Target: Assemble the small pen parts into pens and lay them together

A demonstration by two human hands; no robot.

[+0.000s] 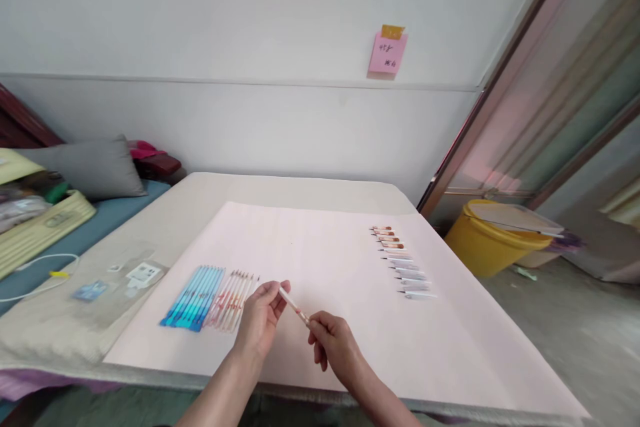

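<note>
A slim white pen [294, 305] with a reddish pattern slants between my two hands above the pale sheet. The thumb and fingers of my left hand [261, 317] pinch its upper left end. At the lower right end, my right hand [334, 343] grips it with the fingers curled. Just left of my left hand lie several white pens [231, 300] with red patterns, side by side, dark tips pointing away from me. A row of blue pens [194, 297] sits beside them.
Several pens [407, 263] with dark tips form a column at the right of the pale sheet [300, 243]. Clear plastic packaging [133, 280] lies on the left. A yellow bucket [483, 247] stands on the floor at right; a pink note [387, 53] hangs on the wall.
</note>
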